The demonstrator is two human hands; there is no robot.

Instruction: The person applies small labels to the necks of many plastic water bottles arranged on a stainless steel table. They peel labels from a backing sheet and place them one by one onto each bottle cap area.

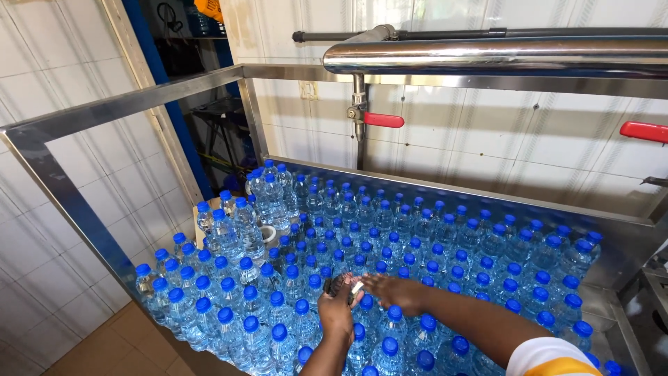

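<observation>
A steel tray table (630,317) holds several clear water bottles with blue caps (445,240), packed close together. My left hand (336,310) is closed around a small dark and light object (346,284) just above the caps near the tray's front middle. My right hand (393,289) reaches in from the right with fingers spread flat, touching the same object and the bottle tops beneath it. What the small object is cannot be made out.
A steel frame bar (66,191) borders the tray on the left and back. A thick steel pipe (487,56) runs overhead, with two red valve handles (381,120) (643,130) below it. White tiled walls surround; a dark doorway (188,90) opens at back left.
</observation>
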